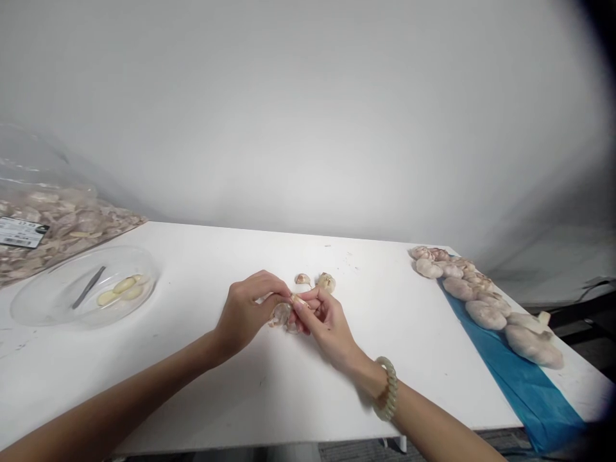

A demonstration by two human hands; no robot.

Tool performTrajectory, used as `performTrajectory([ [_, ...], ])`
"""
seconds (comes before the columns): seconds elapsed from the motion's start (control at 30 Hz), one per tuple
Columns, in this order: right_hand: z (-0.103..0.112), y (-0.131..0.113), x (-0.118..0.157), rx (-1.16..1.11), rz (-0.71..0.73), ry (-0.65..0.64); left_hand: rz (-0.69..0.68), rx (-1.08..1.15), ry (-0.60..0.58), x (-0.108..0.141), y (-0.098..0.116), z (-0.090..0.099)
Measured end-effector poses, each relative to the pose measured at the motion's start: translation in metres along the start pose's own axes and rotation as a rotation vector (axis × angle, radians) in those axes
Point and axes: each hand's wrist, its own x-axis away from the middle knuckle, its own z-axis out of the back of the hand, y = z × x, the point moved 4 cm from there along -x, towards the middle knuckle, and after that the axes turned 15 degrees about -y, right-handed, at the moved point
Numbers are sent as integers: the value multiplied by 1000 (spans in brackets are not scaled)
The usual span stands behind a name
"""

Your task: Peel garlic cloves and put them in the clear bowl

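Garlic clove (299, 300) pinched by two hands (248, 309) (332, 326), four peeled cloves (124, 285) in one clear bowl (51, 301)

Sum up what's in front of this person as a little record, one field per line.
Left hand: fingertips pinching a small garlic piece
Right hand: fingers closed on the same piece
Right wrist: coiled bracelet
Between and beyond hands: papery skins, loose garlic
Clear dish, left: peeled cloves, thin grey tool
Far left: labelled plastic bag of garlic
Right: garlic bulbs along blue sheet
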Motion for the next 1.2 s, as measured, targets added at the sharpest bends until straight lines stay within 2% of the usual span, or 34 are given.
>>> performTrajectory([
  [0.13,1,1,2,-1,-15,6,12,-29,-51,0,0,-3],
  [0.3,0,0,-1,-59,-22,9,28,-75,-55,0,0,-5],
  [0.43,0,4,-3,-218,-59,-6,-105,-220,-68,-1,3,-7],
  [0.53,-1,7,-5,-350,-95,-65,-232,-316,-87,0,5,-8],
  [0.63,-3,5,-7,-412,-85,-133,-283,-359,-92,-1,6,-7],
  [0.77,-2,3,-9,-420,-76,-159,-239,-368,-90,-4,4,-2],
  [0.93,3,4,-8,-344,-158,-153,-215,-348,-120,-6,3,1],
  [1.1,2,6,-9,-464,-135,-174,-204,-330,-129,-6,3,0],
  [1.2,3,6,-10,-529,-113,-128,-199,-334,-127,-7,3,1],
])
